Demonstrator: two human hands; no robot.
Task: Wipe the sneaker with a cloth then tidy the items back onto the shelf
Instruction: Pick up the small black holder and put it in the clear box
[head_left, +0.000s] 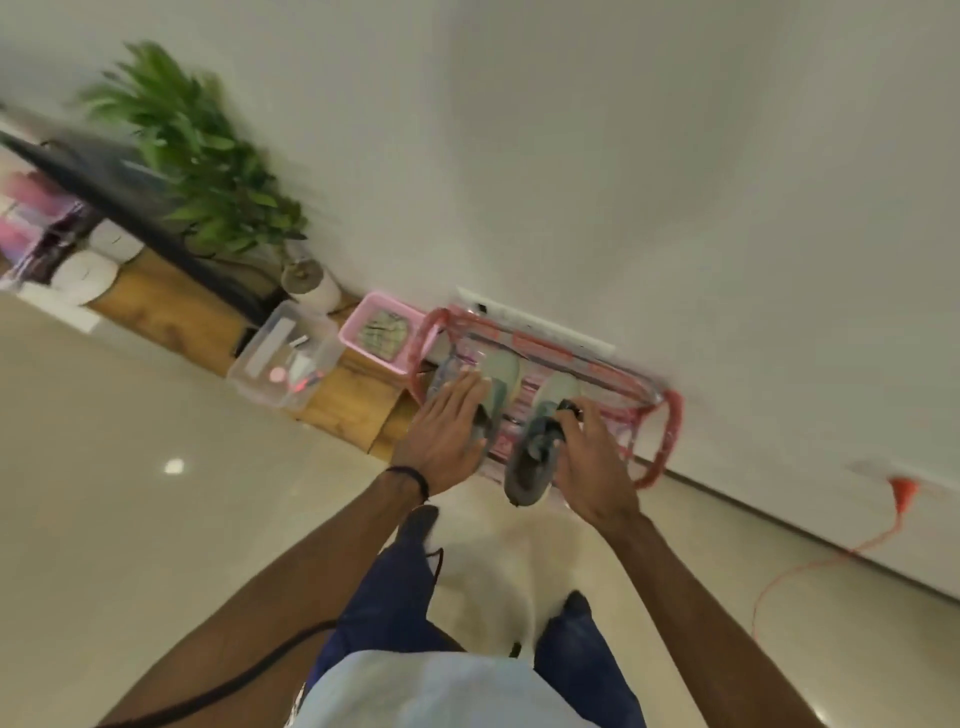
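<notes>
Two grey and pale-green sneakers sit on a pink and red wire shoe shelf (670, 431) against the white wall. My left hand (447, 436) lies over the left sneaker (498, 379), fingers wrapped along its side. My right hand (587, 462) grips the right sneaker (535, 457) at its collar; this shoe's heel sticks out past the shelf's front edge toward me. The view is blurred and tilted. No cloth shows in either hand.
Left of the shelf stand a pink basket (363, 327) with folded cloth in it, a clear plastic box (285, 358) of small items, a wooden bench (176, 306) and a potted plant (208, 156). An orange cable (810, 571) runs along the floor at right.
</notes>
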